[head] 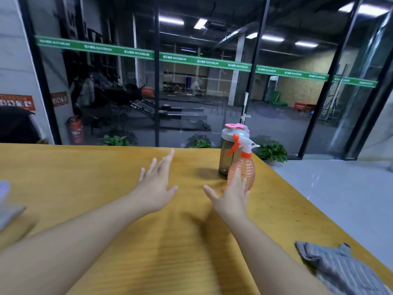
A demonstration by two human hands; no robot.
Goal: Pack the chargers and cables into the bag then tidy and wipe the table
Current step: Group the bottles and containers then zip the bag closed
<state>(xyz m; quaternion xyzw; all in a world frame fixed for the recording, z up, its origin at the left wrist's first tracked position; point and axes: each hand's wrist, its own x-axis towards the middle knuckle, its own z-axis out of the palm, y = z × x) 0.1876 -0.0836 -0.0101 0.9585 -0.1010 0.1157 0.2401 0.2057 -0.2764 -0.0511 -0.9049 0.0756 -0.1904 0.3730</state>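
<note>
— Bench point(85, 171), yellow wood: contents?
— Spray bottle point(244, 167), orange, upright toward the far right; dark shaker bottle point(228, 154) touching it from behind. Striped grey cloth point(340, 267) crumpled at the near right edge. No chargers, cables or bag in view — presumably packed, wiping stage pending.
— Hands?
— Left hand point(158, 186) spread wide, empty, hovering mid-bench. Right hand point(232, 194) open too, fingers point(238, 177) overlapping the spray bottle's base, not closed on it.
— Risks?
— Blurred, fast reach; open fingers could knock the light bottle over, or into the shaker behind. Both near the bench's far edge — likely tumble to the floor.
</note>
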